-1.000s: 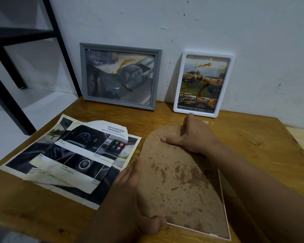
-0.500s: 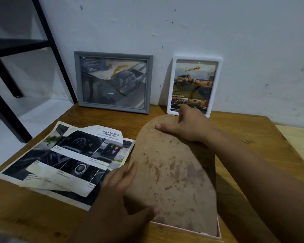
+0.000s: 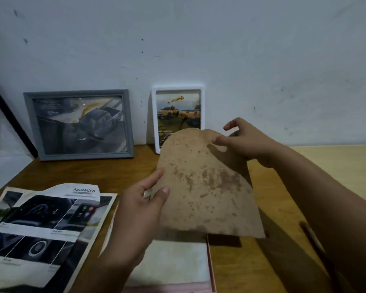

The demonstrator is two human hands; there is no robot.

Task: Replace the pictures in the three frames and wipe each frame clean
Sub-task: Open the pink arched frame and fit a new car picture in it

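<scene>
A stained brown arched backing board (image 3: 207, 187) is raised off the table, tilted. My left hand (image 3: 140, 210) pinches its left edge and my right hand (image 3: 247, 140) grips its upper right edge. Below it lies a pink-rimmed frame (image 3: 209, 265), face down, with a pale sheet showing inside. A grey frame (image 3: 28, 123) with a stained truck picture and a white frame (image 3: 154, 115) with a stained yellow-trucks picture lean on the wall behind. Loose car-interior prints (image 3: 40, 225) lie at the left on the wooden table (image 3: 106, 170).
The white wall stands right behind the leaning frames. A black metal leg (image 3: 11, 121) slants down at the far left past the table's edge. A paler wooden surface (image 3: 334, 163) adjoins the table on the right.
Both hands have lifted the backing board off the pink-rimmed frame, where it lay flat before. The inside of the frame now shows. The view has tilted and shifted.
</scene>
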